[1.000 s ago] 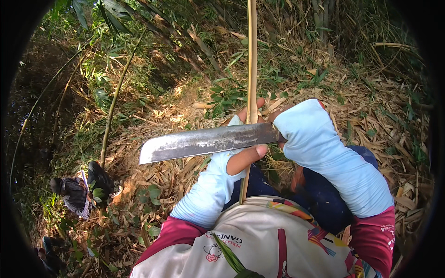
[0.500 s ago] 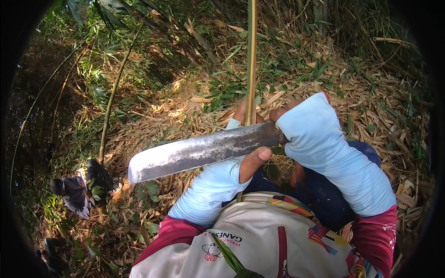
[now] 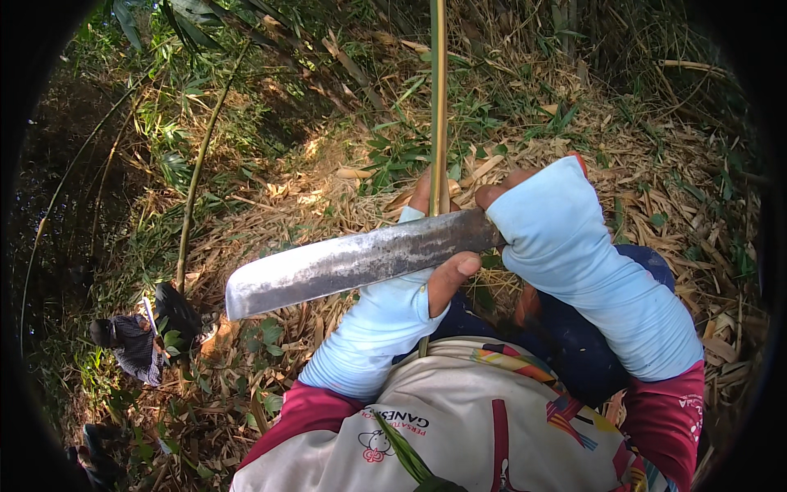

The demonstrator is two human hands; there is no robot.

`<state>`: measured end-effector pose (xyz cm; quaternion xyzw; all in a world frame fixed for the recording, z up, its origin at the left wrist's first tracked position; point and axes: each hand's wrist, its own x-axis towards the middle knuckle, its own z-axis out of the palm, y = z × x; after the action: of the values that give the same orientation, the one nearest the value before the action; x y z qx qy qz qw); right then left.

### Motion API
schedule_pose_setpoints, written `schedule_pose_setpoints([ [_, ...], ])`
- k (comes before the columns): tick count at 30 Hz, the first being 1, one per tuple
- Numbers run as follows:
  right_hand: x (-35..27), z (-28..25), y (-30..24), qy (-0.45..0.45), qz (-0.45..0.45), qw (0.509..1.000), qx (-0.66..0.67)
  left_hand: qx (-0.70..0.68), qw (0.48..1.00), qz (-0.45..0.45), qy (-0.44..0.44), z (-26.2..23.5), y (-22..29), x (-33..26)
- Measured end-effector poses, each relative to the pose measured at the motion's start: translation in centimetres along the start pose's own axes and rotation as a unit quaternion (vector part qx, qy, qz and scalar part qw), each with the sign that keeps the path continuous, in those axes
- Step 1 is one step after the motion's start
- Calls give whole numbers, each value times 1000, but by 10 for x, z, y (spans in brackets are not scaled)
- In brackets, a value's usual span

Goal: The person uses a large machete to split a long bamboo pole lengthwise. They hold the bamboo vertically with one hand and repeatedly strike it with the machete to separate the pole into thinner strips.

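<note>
A long, broad machete with a worn, dark-patched steel blade lies across the front of me, its blunt tip to the left. My right hand, in a light blue covering, is closed at the blade's right end; the handle is hidden in it. Beneath the blade, my left hand grips a narrow bamboo strip, green on one side and pale yellow on the other. The thumb shows below the blade and some fingers above it. The strip runs upright past the blade, which crosses in front of it.
Dry bamboo leaves cover the ground. A thin bamboo stalk leans at the left. Beside its foot another person sits bent over a long pale piece. Bamboo clumps stand behind.
The bamboo strip's upper part has shifted slightly left, and the machete has moved a little up and left with it. At the far left, the other person's long pale piece shows more.
</note>
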<state>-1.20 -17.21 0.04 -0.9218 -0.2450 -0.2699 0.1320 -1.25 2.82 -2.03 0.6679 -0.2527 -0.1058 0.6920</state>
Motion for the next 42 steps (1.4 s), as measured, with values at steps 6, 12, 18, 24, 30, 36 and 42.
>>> schedule_pose_setpoints([
  [6,1,-1,0,-5,-5,1000,-6,40,999,10,14,3,5,2],
  [12,-1,1,1,10,-13,1000,5,61,998,11,17,6,9,0],
  [18,0,1,-1,-16,-9,1000,-13,138,990,20,24,2,9,-2],
  [24,0,1,0,-19,-14,1000,-14,143,989,7,27,2,9,-3],
  [30,1,-1,-4,-28,2,1000,-6,143,989,17,42,3,8,-4],
  [36,1,0,-3,-33,2,999,-17,176,982,26,56,3,8,-4],
  [42,2,-5,-6,-46,11,999,-25,165,983,14,83,5,7,-6],
])
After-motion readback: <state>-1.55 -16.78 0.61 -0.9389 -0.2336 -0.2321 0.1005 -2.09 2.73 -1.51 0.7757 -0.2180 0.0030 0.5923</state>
